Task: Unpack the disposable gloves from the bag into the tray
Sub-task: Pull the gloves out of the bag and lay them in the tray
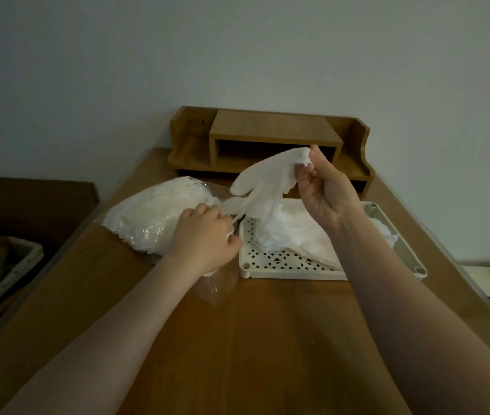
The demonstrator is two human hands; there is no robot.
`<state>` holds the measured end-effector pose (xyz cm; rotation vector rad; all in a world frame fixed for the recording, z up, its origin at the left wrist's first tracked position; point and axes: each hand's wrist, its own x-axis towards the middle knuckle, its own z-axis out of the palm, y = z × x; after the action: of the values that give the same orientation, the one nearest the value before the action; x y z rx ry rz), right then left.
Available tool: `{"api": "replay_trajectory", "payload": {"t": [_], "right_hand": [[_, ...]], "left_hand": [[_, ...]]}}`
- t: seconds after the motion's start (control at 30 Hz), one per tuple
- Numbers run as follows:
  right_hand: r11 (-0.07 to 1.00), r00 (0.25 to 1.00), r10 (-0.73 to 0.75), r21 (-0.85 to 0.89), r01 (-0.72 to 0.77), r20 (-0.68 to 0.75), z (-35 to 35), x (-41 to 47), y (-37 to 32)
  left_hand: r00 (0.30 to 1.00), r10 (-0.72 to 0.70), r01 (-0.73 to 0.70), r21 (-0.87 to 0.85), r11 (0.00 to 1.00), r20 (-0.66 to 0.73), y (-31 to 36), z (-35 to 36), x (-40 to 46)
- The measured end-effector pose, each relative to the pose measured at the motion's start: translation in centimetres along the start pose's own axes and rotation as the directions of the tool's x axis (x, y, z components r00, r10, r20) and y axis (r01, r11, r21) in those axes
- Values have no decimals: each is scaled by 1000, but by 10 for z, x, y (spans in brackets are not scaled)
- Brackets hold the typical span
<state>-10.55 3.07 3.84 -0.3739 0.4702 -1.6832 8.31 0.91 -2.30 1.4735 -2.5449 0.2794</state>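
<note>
Gloves mid-transfer at a wooden desk, seen from a head-worn camera in dim light. Right hand raised above the tray, fingers and thumb curled and pinching the cuff end of a translucent white glove, its fingers dangling down and to the left. Left hand lower, at the mouth of the clear plastic bag, fingers curled round a twisted strand of glove film stretched between bag and raised glove; whether that strand belongs to the held glove or to another one, hard to tell in the poor light. Bag lying on its side on the desk, just left of the tray, bulging with crumpled white gloves, loose clear plastic trailing under the left wrist. Tray, cream-coloured with a perforated diamond-pattern floor and round corner sockets, set on the desk in front of the right forearm, already holding a heap of unpacked gloves across its middle and far side. Wooden desktop organizer with open cubbies against the pale wall at the desk's far edge. Basket-like container beside the desk at far left, contents unclear. Blurred dark objects at the right margin.
</note>
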Motion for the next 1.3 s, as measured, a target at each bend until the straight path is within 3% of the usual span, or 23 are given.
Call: {"api": "replay_trajectory", "payload": {"t": [0.1, 0.17, 0.3, 0.43, 0.6, 0.67, 0.73, 0.77, 0.83, 0.97, 1.03, 1.1, 1.23, 1.3], "right_hand": [[997, 998, -9, 82, 4, 57, 4, -8, -13], [1000, 996, -11, -1, 11, 84, 6, -13, -22], [963, 973, 55, -269, 8, 225, 0, -26, -41], [910, 956, 71, -410, 55, 286, -8, -29, -61], [921, 953, -4, -370, 121, 303, -23, -28, -79], [814, 940, 62, -562, 147, 336, -31, -28, -84], [571, 916, 198, -801, 180, 348, -38, -30, -83], [500, 893, 264, -844, 196, 364, -42, -32, -83], [526, 883, 285, -831, 181, 373, -45, -35, -85], [679, 960, 85, -721, 140, 266, -52, -35, -93], [683, 974, 50, -719, 128, 221, -56, -35, -96], [621, 983, 44, -776, 112, 177, -59, -37, -96], [344, 993, -42, -932, 116, 108, -53, -42, -92], [213, 994, -85, -973, 87, 71, -50, -40, -88]], "left_hand": [[927, -7, -93, -248, 964, -375, 22, -20, 4], [872, -71, -191, -470, 862, -485, 40, -39, 10], [928, -100, -239, -783, 575, -358, 72, -72, 29], [928, 13, -306, -743, 596, -372, 89, -87, 41], [961, -85, -198, -872, 448, -262, 104, -95, 50], [972, -134, -140, -935, 325, -192, 111, -100, 53], [974, -175, -104, -969, 226, -145, 119, -105, 55], [971, -202, -90, -976, 199, -130, 122, -106, 55], [961, -252, -76, -986, 146, -112, 125, -104, 56], [949, -314, 4, -1000, 20, -2, 124, -89, 55], [960, -278, 28, -999, -38, 37, 121, -78, 51], [977, -204, 64, -998, -4, 64, 117, -65, 48], [988, -82, 133, -990, 47, 128, 112, -57, 47], [993, 65, 89, -978, 190, 103, 111, -61, 48]]}}
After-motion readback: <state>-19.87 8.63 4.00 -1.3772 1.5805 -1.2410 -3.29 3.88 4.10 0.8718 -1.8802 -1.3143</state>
